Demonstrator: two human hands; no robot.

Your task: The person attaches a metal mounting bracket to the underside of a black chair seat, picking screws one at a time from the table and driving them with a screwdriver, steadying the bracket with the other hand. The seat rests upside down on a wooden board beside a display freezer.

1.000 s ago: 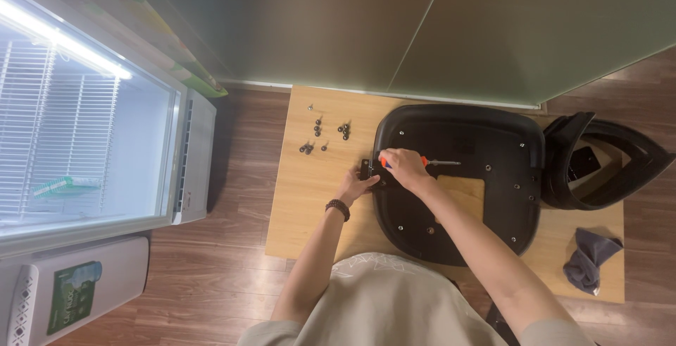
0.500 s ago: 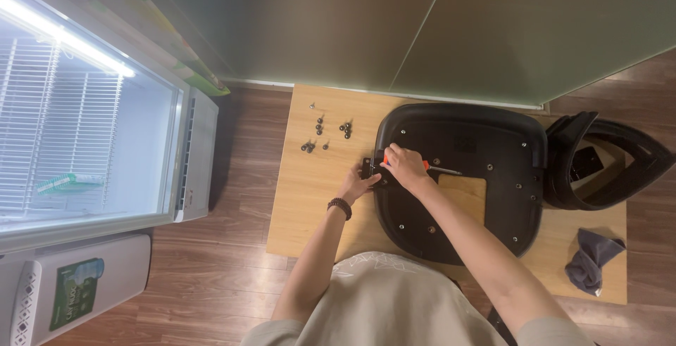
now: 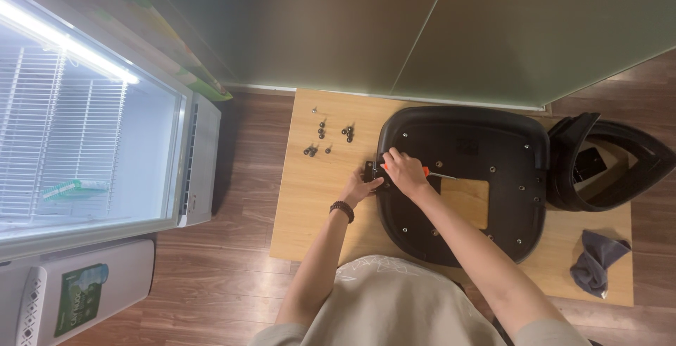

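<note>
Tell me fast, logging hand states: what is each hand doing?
Left hand: closed on small black bracket.
Right hand: gripping orange-handled screwdriver.

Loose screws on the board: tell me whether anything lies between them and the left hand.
Nothing visible does. Bare wooden board separates the left hand, at the black seat shell's left edge, from the loose screws.

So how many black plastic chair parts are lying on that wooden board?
2. The seat shell lies in the middle under both hands; the curved back piece lies at its right edge. Smaller parts may be hidden beneath them.
</note>
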